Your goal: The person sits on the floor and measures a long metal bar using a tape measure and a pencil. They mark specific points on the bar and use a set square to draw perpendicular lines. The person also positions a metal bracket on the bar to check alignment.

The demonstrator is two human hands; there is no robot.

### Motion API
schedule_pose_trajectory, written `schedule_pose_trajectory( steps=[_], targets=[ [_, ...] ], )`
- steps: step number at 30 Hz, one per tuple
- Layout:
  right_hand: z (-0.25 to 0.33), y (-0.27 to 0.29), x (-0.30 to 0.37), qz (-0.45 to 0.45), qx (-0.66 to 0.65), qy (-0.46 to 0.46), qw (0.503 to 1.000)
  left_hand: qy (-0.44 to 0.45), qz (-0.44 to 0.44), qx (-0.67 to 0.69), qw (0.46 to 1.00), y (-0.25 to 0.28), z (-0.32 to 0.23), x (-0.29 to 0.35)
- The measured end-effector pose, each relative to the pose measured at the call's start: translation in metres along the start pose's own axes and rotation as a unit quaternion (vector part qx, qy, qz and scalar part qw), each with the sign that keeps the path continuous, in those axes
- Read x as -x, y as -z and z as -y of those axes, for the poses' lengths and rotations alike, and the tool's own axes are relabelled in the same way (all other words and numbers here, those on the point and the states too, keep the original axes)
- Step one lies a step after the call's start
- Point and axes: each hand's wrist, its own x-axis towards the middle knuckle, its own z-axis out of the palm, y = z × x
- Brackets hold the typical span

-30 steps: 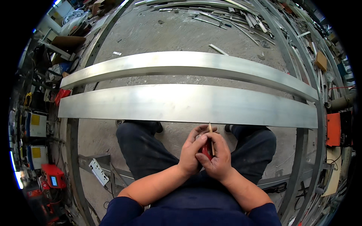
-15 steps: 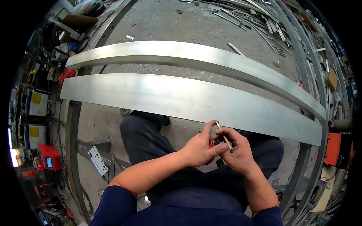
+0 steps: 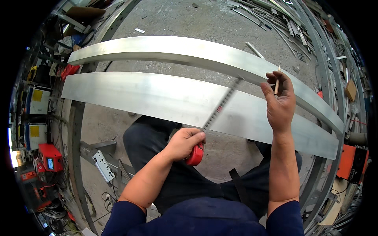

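Note:
My left hand is closed on a red tape measure just short of the near metal bar. From it the tape blade slants out across that bar, its slightly blurred end over the gap before the far metal bar. Farther right, my right hand is raised above the two bars, palm turned up. A thin, light wooden pencil is pinched between its thumb and fingers. Both silvery bars lie side by side across the frame.
Dark metal frame rails support the bars on both sides. Scrap strips are heaped at the far right. A red machine with a small screen stands left, an orange box right. A perforated metal piece sits low left.
My hands have separated. The left moved left and the tape blade now extends over the near bar. My right hand went up and right with the pencil.

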Motion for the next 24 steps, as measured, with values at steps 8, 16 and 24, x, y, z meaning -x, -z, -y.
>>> schedule_pose_trajectory(
  steps=[8, 16, 24],
  targets=[
    [-0.008, 0.0, 0.038, 0.046, -0.086, -0.062, 0.993, -0.011, -0.128, -0.077, 0.989, 0.019, -0.01, 0.011],
    [-0.011, -0.021, 0.046, 0.069, -0.107, -0.106, 0.986, 0.032, -0.135, -0.097, 0.986, 0.022, -0.015, 0.002],
    [-0.011, -0.046, 0.036, 0.129, -0.092, -0.153, 0.975, 0.024, -0.156, -0.142, 0.977, 0.014, -0.017, 0.004]
  ],
)
